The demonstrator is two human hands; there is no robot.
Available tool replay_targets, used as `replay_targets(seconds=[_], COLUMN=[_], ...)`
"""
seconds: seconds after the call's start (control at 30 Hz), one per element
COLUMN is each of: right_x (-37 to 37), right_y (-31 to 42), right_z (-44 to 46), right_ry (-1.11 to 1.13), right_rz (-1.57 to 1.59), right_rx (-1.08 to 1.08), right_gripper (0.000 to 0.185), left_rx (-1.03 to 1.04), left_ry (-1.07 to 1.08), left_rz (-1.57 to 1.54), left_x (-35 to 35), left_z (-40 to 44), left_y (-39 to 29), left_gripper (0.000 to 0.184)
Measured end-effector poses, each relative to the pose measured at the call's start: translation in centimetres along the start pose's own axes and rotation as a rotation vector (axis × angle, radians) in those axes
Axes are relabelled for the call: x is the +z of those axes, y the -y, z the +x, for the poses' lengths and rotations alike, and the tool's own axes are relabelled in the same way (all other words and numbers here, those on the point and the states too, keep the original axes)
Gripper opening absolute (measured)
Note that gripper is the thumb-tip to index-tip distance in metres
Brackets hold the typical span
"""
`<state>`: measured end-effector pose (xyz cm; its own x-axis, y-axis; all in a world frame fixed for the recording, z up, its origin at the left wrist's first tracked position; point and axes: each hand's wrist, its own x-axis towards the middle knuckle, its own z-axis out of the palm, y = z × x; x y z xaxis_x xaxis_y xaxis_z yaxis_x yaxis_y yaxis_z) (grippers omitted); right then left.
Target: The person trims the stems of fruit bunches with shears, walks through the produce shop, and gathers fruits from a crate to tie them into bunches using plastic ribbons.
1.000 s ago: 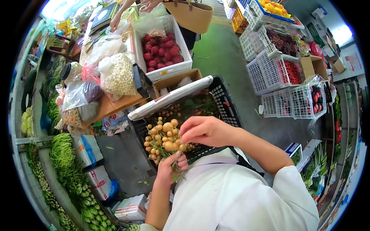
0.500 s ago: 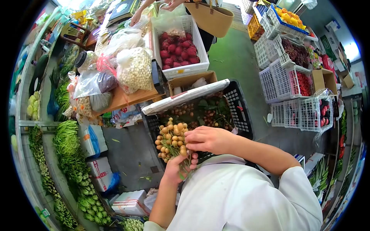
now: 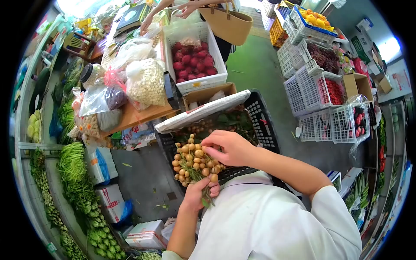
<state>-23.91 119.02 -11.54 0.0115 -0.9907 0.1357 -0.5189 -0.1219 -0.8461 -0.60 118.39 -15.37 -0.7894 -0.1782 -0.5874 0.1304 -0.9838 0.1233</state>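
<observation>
A bunch of round tan longans (image 3: 190,161) is held up in front of my white top. My left hand (image 3: 197,194) is closed around its green stems, with cut ends and a leaf hanging below. At the bunch's upper right, my right hand (image 3: 232,148) has its fingers bent in a pinch against the fruit; what lies between the fingertips is hidden. Beneath both hands is a black slatted crate (image 3: 265,123) with more longans and dark leaves (image 3: 236,121) inside. A white foam board (image 3: 203,112) lies slantwise along the crate's far edge.
A wooden table (image 3: 136,119) with bagged goods stands ahead left, beside a white crate (image 3: 201,84) of red dragon fruit. Another person's hands (image 3: 186,8) reach in above it. Stacked fruit crates (image 3: 310,89) stand right; leafy greens (image 3: 73,167) line the left.
My right hand has shifted up and slightly left over the bunch, showing more longans below it. The bunch looks more spread. The view has swung slightly; the other person's hands have moved.
</observation>
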Motion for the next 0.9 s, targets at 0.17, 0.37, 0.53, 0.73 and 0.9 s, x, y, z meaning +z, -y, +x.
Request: replay_targets(seconds=[0.17, 0.37, 0.53, 0.73, 0.9], right_x=[0.7, 0.8, 2.1, -1.1, 0.8], right_y=[-0.3, 0.7, -1.1, -6.7, 1.0], right_z=[1.5, 0.0, -1.9, -5.3, -10.2], right_ry=[0.161, 0.213, -0.311, -0.667, 0.006], right_rz=[-0.155, 0.059, 0.4, 0.422, 0.426], right_rx=[0.156, 0.271, 0.557, 0.712, 0.769], right_gripper=[0.032, 0.031, 0.023, 0.037, 0.028], left_rx=[0.017, 0.027, -0.037, -0.079, 0.014], left_ry=[-0.067, -0.074, -0.032, -0.017, -0.045], left_rz=[0.119, 0.146, 0.044, -0.032, -0.043], left_x=[0.8, 0.8, -1.8, -2.1, -1.1], left_z=[-0.2, -0.9, -1.6, -1.5, -0.8], left_y=[-0.3, 0.1, 1.0, 1.6, 2.8], left_gripper=[0.009, 0.009, 0.013, 0.011, 0.009])
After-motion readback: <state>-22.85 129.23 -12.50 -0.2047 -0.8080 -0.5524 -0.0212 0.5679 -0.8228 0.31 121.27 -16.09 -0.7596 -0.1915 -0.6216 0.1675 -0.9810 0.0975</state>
